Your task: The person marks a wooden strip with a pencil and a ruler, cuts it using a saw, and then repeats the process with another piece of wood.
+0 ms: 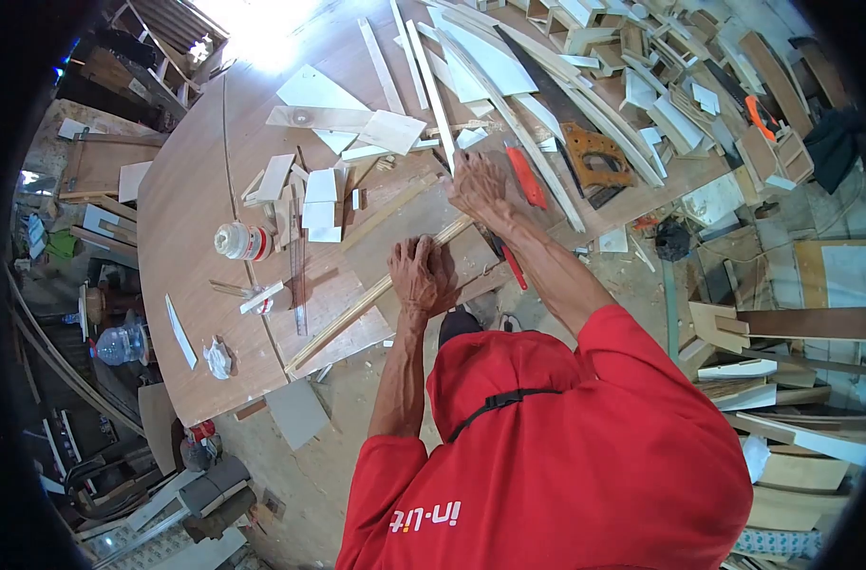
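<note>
My left hand [421,275] is closed over a bundle of long thin wooden strips [343,334] that lies slantwise along the table's near edge. Under the strips is a flat grey-brown board [381,249]. Farther up and to the right, my right hand [478,185] has its fingers curled down at the near end of a long pale wooden strip [433,90]; its fingertips are partly hidden. Just right of that hand lies a red-handled tool [526,177]. A second red tool handle [515,267] shows below my right forearm.
A handsaw [594,160] with a wooden grip lies at the table's right. White offcuts [319,90] are spread across the back. On the left stand a jar with a red label [243,241], a clear ruler [298,275] and crumpled white material [217,357]. Wooden frames [632,47] are piled at upper right.
</note>
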The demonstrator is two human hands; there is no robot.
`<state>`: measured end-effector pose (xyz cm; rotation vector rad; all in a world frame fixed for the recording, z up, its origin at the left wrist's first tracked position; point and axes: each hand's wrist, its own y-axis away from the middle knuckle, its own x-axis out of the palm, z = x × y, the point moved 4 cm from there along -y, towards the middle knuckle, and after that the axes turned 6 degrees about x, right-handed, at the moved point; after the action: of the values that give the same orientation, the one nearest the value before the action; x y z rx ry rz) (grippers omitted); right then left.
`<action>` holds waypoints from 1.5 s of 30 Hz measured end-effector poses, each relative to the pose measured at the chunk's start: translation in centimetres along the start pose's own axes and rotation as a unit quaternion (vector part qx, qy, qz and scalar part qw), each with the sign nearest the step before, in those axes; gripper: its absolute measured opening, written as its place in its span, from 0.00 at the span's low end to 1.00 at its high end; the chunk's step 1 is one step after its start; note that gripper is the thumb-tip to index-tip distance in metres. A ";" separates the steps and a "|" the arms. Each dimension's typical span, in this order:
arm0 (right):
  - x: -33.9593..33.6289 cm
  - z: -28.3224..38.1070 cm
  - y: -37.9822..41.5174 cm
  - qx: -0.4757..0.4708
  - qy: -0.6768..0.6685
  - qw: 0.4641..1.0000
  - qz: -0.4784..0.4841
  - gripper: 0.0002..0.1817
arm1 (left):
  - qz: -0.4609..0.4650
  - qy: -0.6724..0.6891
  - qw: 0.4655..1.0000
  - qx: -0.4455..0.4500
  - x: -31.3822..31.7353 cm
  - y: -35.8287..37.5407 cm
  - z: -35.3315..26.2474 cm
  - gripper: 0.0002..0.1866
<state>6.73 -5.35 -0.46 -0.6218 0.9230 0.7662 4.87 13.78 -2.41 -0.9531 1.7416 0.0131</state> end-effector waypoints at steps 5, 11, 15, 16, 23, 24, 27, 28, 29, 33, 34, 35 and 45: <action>1.5 0.5 -2.3 0.009 0.061 0.997 0.042 0.23 | -0.001 -0.007 1.000 -0.011 0.3 0.2 0.2 0.11; 2.8 0.4 -3.5 0.069 0.084 0.985 0.133 0.26 | -0.013 -0.006 1.000 -0.004 0.2 0.0 0.3 0.11; 2.4 -0.1 -3.5 0.128 0.033 0.983 0.129 0.24 | 0.010 -0.015 1.000 -0.021 0.3 0.1 0.3 0.12; 2.1 0.0 -3.2 0.127 0.032 0.983 0.129 0.24 | 0.010 -0.016 1.000 -0.021 0.1 0.1 0.3 0.12; 2.5 -4.9 -1.6 0.256 -0.405 0.872 0.102 0.16 | 0.007 -0.012 1.000 -0.020 0.2 0.1 0.4 0.13; 2.2 -4.8 -1.2 0.259 -0.517 0.809 0.104 0.18 | 0.013 -0.015 1.000 -0.023 0.3 0.0 0.3 0.13; 1.9 -4.8 -0.8 0.296 -0.537 0.785 0.088 0.21 | 0.020 -0.015 0.999 -0.026 0.1 0.1 0.1 0.13; 2.1 -5.0 -0.9 0.276 -0.520 0.805 0.075 0.21 | 0.021 -0.014 0.999 -0.026 0.1 0.0 0.1 0.13; 2.4 -5.2 -0.9 0.276 -0.520 0.805 0.074 0.21 | 0.019 -0.017 0.999 -0.023 0.0 0.0 0.0 0.13; 2.3 -5.2 -0.8 0.276 -0.524 0.803 0.071 0.18 | 0.021 -0.016 0.999 -0.021 0.0 -0.1 0.0 0.13; 2.2 -5.0 -0.4 0.301 -0.561 0.767 0.080 0.16 | 0.021 -0.016 0.999 -0.022 -0.1 -0.1 -0.1 0.13; 1.9 -4.8 -0.2 0.300 -0.561 0.768 0.080 0.16 | 0.019 -0.016 0.999 -0.021 -0.2 -0.1 -0.2 0.13; 0.4 -5.1 1.1 0.309 -0.697 0.641 0.089 0.12 | 0.004 -0.003 1.000 -0.011 -0.4 -0.3 -0.4 0.12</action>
<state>3.63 -8.42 -3.42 0.7187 -0.2831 0.7684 4.71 13.59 -1.82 -0.9608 1.7436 0.0408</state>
